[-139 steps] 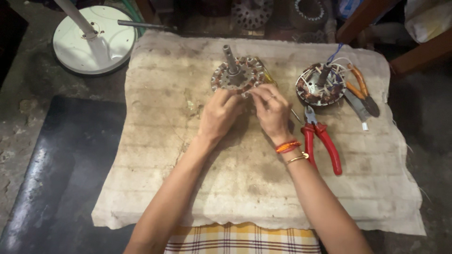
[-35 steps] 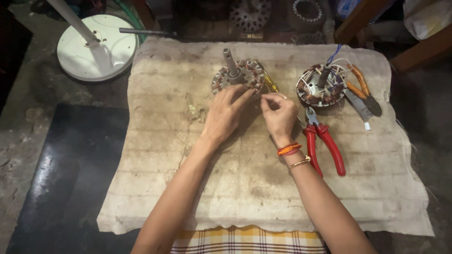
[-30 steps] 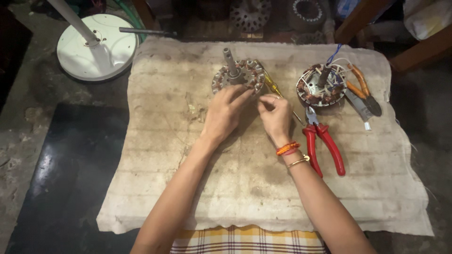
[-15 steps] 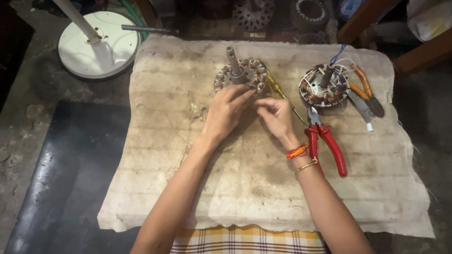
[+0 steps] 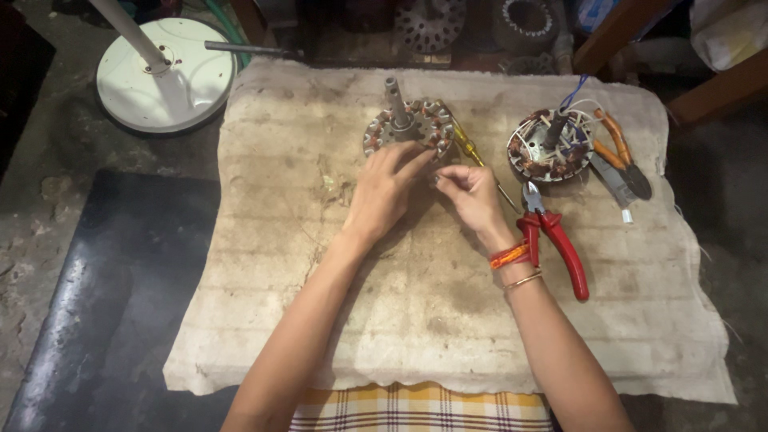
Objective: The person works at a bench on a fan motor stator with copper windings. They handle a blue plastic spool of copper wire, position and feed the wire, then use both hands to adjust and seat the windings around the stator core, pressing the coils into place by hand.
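Left hand (image 5: 384, 188) spread loosely, fingertips resting on the near edge of the round copper-wound motor stator with a grey steel shaft (image 5: 408, 128), gripping nothing; right hand (image 5: 474, 196) just beside it, thumb and forefinger pinched, whether on a fine wire too small to tell. Coils seemingly all in place on this stator; lead work at the near edge probably still open. Second wired stator (image 5: 550, 148), red-handled cutters (image 5: 556, 244), yellow-handled screwdriver (image 5: 468, 148) close by; all on a worn beige cloth (image 5: 432, 320) over dark floor; white round fan base (image 5: 168, 76) beyond.

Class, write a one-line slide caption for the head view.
Both hands, left hand and right hand, work at a wound stator on a cloth.
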A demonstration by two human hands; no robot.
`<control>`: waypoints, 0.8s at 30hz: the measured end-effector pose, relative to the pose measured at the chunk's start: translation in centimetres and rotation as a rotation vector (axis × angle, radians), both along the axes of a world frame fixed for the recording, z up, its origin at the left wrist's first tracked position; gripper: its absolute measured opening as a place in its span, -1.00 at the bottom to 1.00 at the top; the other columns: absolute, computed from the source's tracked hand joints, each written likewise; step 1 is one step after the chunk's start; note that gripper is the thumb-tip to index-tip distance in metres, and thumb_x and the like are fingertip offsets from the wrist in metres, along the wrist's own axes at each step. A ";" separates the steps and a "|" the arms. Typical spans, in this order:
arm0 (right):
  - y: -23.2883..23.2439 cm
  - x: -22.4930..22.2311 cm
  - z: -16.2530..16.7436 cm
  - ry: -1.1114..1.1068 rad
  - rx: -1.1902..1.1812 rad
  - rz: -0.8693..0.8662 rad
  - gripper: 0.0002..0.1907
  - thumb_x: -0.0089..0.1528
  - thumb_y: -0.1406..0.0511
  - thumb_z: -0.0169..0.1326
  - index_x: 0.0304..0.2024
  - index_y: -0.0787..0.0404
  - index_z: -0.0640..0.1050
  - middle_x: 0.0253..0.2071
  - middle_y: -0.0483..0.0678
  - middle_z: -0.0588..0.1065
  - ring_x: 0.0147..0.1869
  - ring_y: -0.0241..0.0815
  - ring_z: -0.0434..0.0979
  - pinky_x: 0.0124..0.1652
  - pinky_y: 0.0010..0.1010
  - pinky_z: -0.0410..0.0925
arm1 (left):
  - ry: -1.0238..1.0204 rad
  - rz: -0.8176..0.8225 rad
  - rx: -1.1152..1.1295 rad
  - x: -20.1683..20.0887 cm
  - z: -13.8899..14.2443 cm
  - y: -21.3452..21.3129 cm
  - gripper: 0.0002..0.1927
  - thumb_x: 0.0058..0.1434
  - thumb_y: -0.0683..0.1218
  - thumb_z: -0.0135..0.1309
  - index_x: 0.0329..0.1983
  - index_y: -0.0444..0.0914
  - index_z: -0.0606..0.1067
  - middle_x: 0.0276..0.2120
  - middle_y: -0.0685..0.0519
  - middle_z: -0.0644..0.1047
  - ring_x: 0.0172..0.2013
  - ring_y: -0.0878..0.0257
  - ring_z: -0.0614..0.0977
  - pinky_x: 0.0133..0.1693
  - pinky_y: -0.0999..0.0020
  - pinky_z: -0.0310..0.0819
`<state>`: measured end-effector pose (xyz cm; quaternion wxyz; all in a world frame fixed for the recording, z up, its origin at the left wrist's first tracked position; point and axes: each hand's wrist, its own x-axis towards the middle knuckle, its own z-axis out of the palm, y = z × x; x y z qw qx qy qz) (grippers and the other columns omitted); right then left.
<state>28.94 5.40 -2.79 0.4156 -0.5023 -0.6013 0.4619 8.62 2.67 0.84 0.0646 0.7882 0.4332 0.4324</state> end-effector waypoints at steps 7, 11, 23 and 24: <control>-0.4 0.1 0.8 -0.197 0.156 -0.165 -0.84 0.24 0.45 0.20 -0.13 0.24 0.69 -0.25 -0.10 0.66 -0.30 -0.40 0.58 -0.29 -0.59 0.42 | 0.011 -0.007 0.009 0.0 0.0 0.0 -0.46 0.15 -0.29 0.08 0.24 -0.18 0.49 0.18 -0.06 0.47 0.20 -0.02 0.49 0.22 0.09 0.37; -0.1 0.2 0.4 -0.166 0.227 -0.196 -0.84 0.30 0.49 0.11 -0.09 0.31 0.64 -0.25 -0.07 0.64 -0.26 -0.39 0.55 -0.25 -0.58 0.39 | 0.003 -0.017 0.003 -0.1 0.0 0.0 -0.45 0.14 -0.30 0.06 0.24 -0.18 0.49 0.18 -0.07 0.47 0.19 -0.03 0.49 0.21 0.08 0.37; 0.7 0.0 1.3 -0.466 0.335 -0.485 -0.78 0.21 0.40 0.22 -0.07 0.21 0.69 -0.20 0.00 0.67 -0.22 -0.14 0.59 -0.15 -0.30 0.38 | -0.004 -0.035 0.014 -0.2 -0.2 0.1 -0.43 0.11 -0.32 0.07 0.25 -0.19 0.48 0.19 -0.08 0.46 0.19 -0.05 0.48 0.21 0.07 0.37; 0.6 0.4 1.8 -0.638 0.543 -0.543 -0.78 0.18 0.42 0.23 -0.11 0.23 0.69 -0.11 0.05 0.67 -0.09 -0.03 0.62 -0.01 -0.23 0.36 | -0.003 -0.032 0.016 -0.2 -0.2 0.1 -0.43 0.12 -0.32 0.07 0.25 -0.19 0.48 0.19 -0.08 0.46 0.19 -0.04 0.48 0.20 0.08 0.37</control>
